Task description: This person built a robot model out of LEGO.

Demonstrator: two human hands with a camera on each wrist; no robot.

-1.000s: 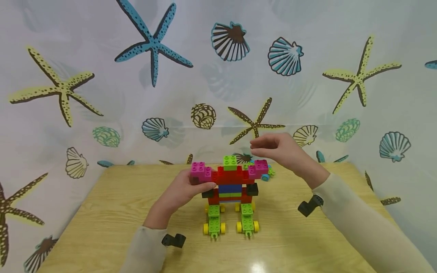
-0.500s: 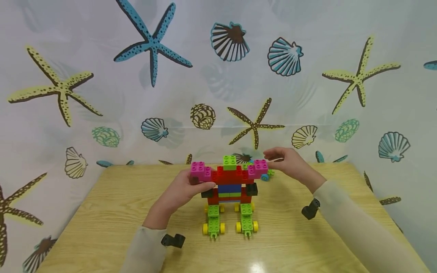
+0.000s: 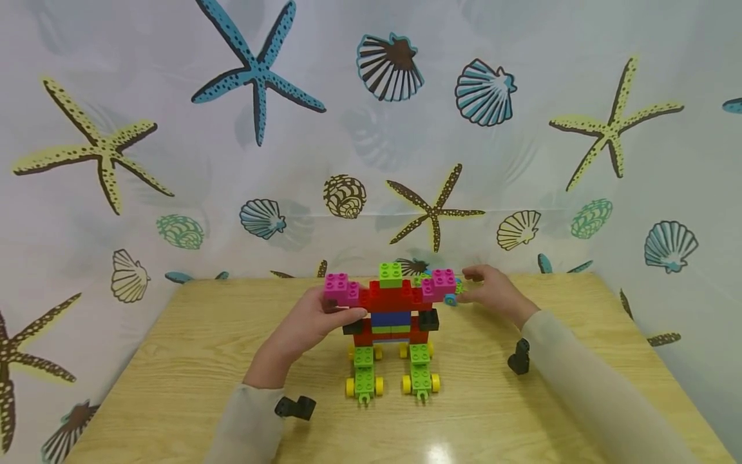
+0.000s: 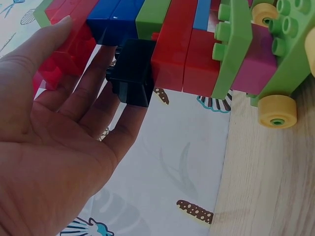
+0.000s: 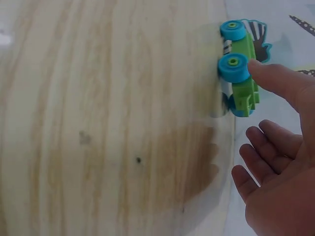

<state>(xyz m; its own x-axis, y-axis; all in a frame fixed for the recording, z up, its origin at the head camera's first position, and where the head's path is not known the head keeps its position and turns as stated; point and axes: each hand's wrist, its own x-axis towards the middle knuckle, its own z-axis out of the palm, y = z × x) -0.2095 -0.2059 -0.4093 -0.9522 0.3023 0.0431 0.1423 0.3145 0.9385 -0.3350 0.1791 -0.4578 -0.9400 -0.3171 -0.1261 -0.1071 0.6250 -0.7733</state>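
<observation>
A figure built of toy bricks (image 3: 390, 299) stands upright on the table, red and blue in the body, with pink brick arms and two green feet on yellow wheels. My left hand (image 3: 306, 322) holds its left side below the pink bricks. In the left wrist view the thumb lies on a red brick (image 4: 78, 44), the fingers reach behind, and a black brick (image 4: 133, 71) sits beside them. Behind the figure's right arm is a green wheeled base (image 5: 242, 91) with blue wheels. My right hand (image 3: 494, 295) is beside it, fingers loosely bent, thumb at its edge; contact is unclear.
The wooden table (image 3: 220, 335) ends at the back against a white curtain (image 3: 324, 142) printed with starfish and shells. The wheeled base lies close to that back edge. A black camera is strapped to each wrist.
My right hand has come down from above the figure's right arm, moving right and lower to the green wheeled base. The left hand keeps its hold on the figure.
</observation>
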